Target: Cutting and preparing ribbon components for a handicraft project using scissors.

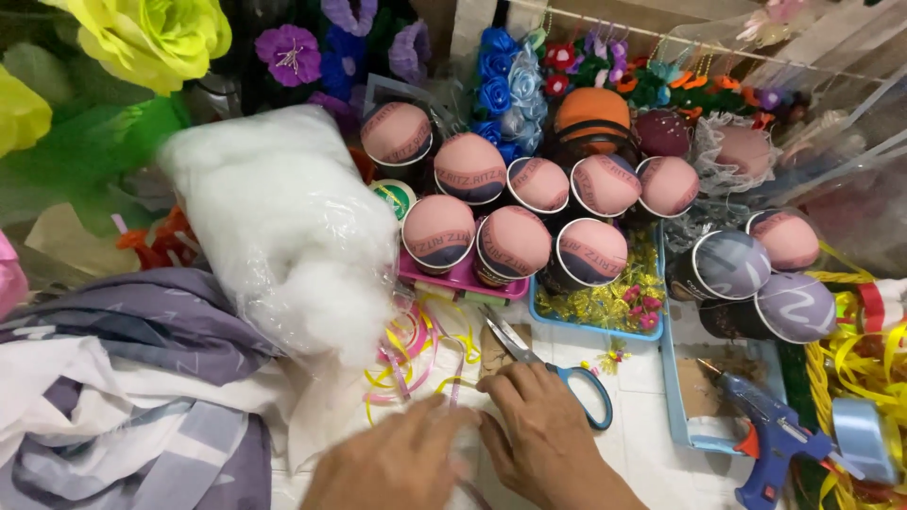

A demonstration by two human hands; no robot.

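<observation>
Your left hand (397,467) lies palm down at the near edge of the white table (652,416), fingers loosely curled over a small pale piece that is too blurred to identify, so you cannot tell how firmly it is held. Your right hand (539,425) presses flat just beside it, fingers spread, seemingly steadying the same spot; it grips nothing clearly. The scissors (548,364) with blue handles lie touching your right fingers, close for quick use. Curled pink and yellow ribbons (416,354) trail just beyond your left hand. The bag of white stuffing (283,227) sits farther left, and the blue glue gun (770,434) rests to the right, apart from both hands.
</observation>
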